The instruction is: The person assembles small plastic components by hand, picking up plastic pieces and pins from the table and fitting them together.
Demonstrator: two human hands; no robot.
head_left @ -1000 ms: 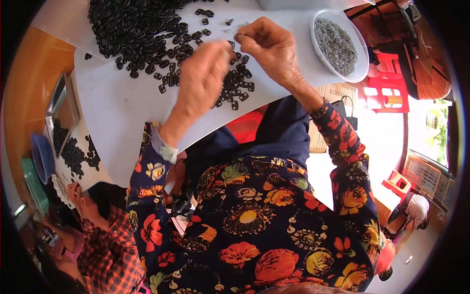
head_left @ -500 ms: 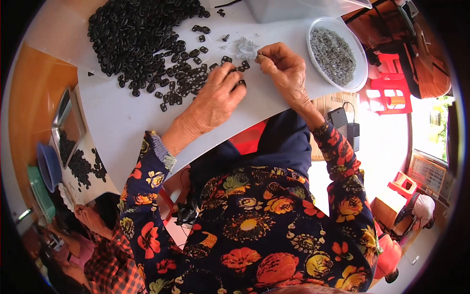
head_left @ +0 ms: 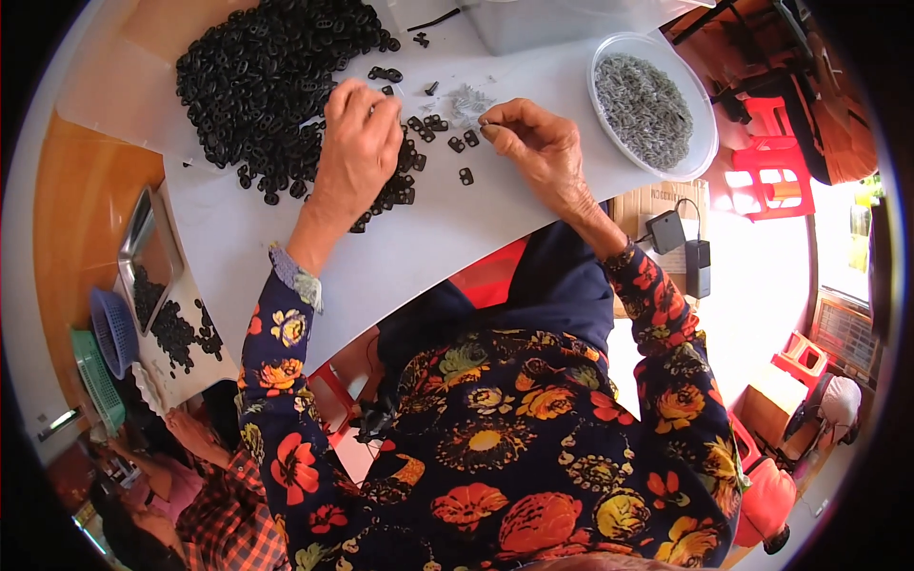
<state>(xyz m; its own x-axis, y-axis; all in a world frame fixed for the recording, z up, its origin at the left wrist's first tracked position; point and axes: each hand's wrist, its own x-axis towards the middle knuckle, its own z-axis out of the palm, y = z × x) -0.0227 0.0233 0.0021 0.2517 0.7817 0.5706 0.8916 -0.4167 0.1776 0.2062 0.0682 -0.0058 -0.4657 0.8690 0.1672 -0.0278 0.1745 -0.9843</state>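
Sleeves with red and yellow flowers [head_left: 283, 371] lead up from the matching top [head_left: 486, 433], past dark trousers [head_left: 562, 285], to the white worktop [head_left: 238, 224]. Left hand [head_left: 360, 145] is above small black two-holed pieces [head_left: 405, 186], its fingers bent; the palm faces down, so I cannot tell whether it grips one. Right hand [head_left: 489, 126] has its thumb and forefinger brought together at the tips, perhaps on something tiny and dark, though it is too small to be sure. Just left of those fingertips lie a few loose black pieces, with one single piece [head_left: 466, 176] nearer the worktop's edge.

Beyond them sit a small heap of clear bits [head_left: 468, 103] and a short black peg [head_left: 431, 88]. The large black pile [head_left: 257, 86] spreads on the far left, and a round tub [head_left: 705, 143] of clear bits stands to the right, near a translucent bin [head_left: 533, 30].

Farther off to the left, a metal tray [head_left: 171, 233] and dark pieces lie near a blue basket [head_left: 114, 328], with a co-worker in a checked shirt [head_left: 238, 509] close by. Red stools [head_left: 771, 171] stand off to the right.
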